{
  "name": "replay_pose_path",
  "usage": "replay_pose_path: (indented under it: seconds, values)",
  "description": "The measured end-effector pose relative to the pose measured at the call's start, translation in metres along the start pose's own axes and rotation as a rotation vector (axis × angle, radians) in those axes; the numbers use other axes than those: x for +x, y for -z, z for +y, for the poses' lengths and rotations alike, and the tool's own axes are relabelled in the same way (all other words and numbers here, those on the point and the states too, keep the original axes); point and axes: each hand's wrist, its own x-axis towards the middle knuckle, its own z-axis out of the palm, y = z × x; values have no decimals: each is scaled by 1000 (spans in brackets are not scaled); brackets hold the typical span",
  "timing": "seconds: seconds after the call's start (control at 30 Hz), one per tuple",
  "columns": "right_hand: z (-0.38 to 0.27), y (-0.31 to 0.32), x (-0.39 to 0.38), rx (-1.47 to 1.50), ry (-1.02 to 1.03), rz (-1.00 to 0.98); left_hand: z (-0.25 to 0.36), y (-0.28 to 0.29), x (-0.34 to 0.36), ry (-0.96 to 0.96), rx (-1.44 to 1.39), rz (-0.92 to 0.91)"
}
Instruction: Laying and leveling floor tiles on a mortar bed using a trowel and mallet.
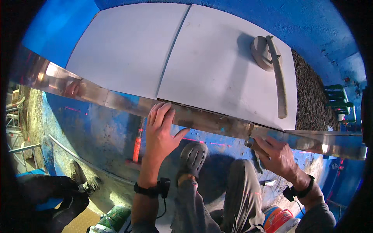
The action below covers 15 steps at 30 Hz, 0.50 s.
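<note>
Two white slabs [217, 73] spread out ahead of the left hand [158, 136] and right hand [280, 156], a narrow dark joint between them meeting the near edge just past the left fingertips. Along that edge, running under the left fingers and out beyond both hands, lies the long shiny metal strip [217, 124]. It looks thin and fairly stiff across but likely to flex lengthwise, light for its length, slick on its polished face and perhaps sharp at the rim; two well-spaced holds, flat fingers over the top edge, should suit it better than one pinch. The slabs look heavy, rigid and apt to chip at their edges. Ahead and to the right of the right hand is a dark gritty bed [311, 89]; nearer, on the slab ahead of that hand, lies a pale mallet-like tool [276, 70]. The left hand is mostly open, fingers together against the strip's upper edge, thumb spread away, nothing enclosed. The right hand is curled around a small grey hand tool [258, 161] beside the strip; whether it also grips the metal I cannot tell.
</note>
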Motion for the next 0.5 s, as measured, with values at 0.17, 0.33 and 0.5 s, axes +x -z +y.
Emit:
replay_pose_path:
  seconds: [0.17,0.33,0.5]
  values:
    - [7,2,-4,8,34,31,3,0,3,-15,4,-7]
    - [19,8,-20,-30,-23,-16,8,-3,6,-22,10,-41]
    - [27,17,-39,-63,-38,-5,14,-11,8,-49,14,-86]
